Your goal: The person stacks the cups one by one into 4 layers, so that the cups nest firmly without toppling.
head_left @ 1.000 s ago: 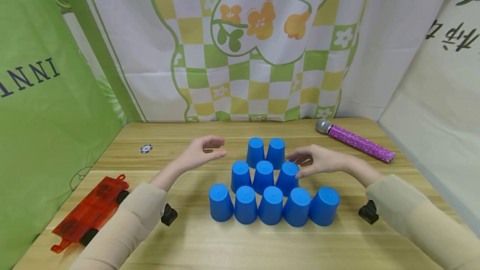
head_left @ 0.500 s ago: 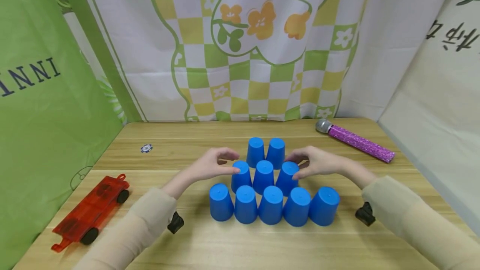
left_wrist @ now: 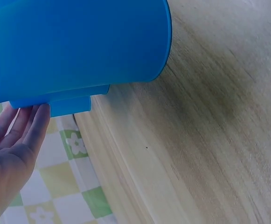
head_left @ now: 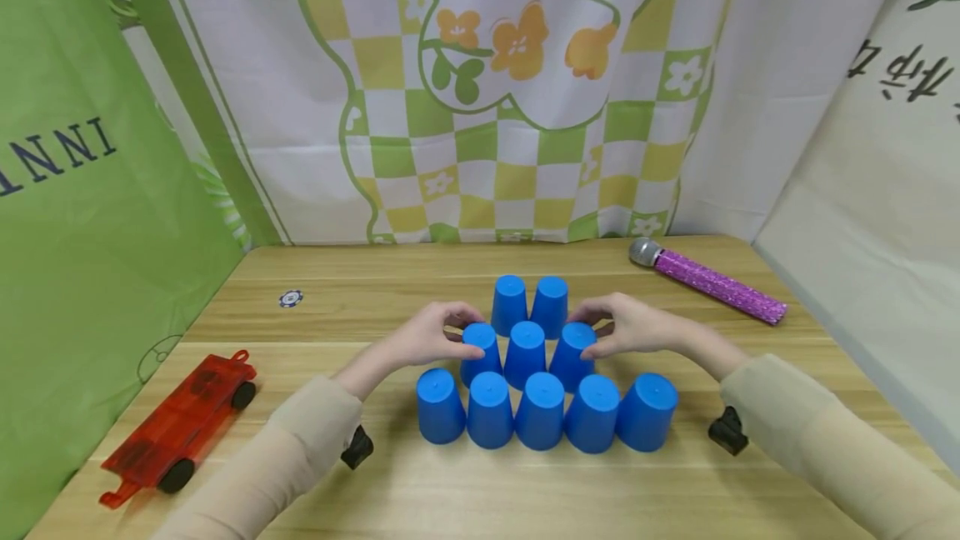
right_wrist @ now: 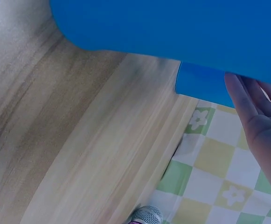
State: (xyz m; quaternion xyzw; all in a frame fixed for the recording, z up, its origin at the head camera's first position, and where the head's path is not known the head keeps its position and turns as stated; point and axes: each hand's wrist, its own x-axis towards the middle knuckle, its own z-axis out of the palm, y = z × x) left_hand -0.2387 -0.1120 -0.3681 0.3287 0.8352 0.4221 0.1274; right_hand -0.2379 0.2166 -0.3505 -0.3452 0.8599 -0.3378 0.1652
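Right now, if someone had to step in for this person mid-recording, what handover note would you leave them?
Left hand: fingers curled round the left cup of the middle row.
Right hand: fingers curled round the right cup of the middle row.
Things: ten blue cups, all upside down on the wooden table, in rows of five in front, three in the middle and two at the back.
Done: both end cups of the middle row are gripped; whether they have left the table cannot be told.
Left: probably lifting or re-stacking those two cups; the other eight stand untouched.
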